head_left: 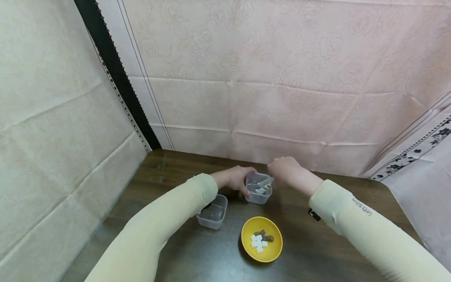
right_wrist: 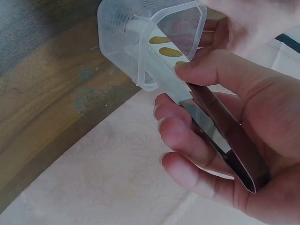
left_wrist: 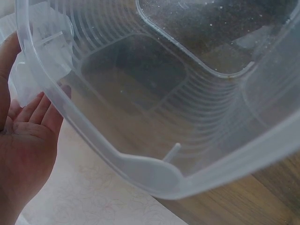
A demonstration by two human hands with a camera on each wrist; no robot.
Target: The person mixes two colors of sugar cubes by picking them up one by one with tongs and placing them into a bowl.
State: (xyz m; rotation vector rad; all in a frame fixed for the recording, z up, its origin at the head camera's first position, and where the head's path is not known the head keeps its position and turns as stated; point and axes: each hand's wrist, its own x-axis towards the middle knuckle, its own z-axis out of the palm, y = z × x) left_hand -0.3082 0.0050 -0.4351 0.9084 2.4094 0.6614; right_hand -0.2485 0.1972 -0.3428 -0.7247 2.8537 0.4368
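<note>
My left hand (head_left: 237, 178) grips the left side of a small clear plastic container (head_left: 258, 199), thumb toward the front. In the left wrist view that hand (left_wrist: 30, 154) is partly cut off at the edge. My right hand (right_wrist: 253, 103) pinches a pair of metal tongs (right_wrist: 211, 119) with white tips marked by yellow-brown ovals. The tips reach inside the container (right_wrist: 117, 61); whether they hold anything cannot be made out. A second clear container (head_left: 211, 224) stands under my left wrist, and its rim (left_wrist: 101, 147) fills much of the left wrist view.
A yellow bowl (head_left: 253, 225) with several white cubes (head_left: 258, 243) and brown cubes (head_left: 270, 238) sits nearer on the dark wooden table (head_left: 310, 250). Pale patterned cloth (head_left: 267, 109) hangs behind the table's back edge, close to both hands.
</note>
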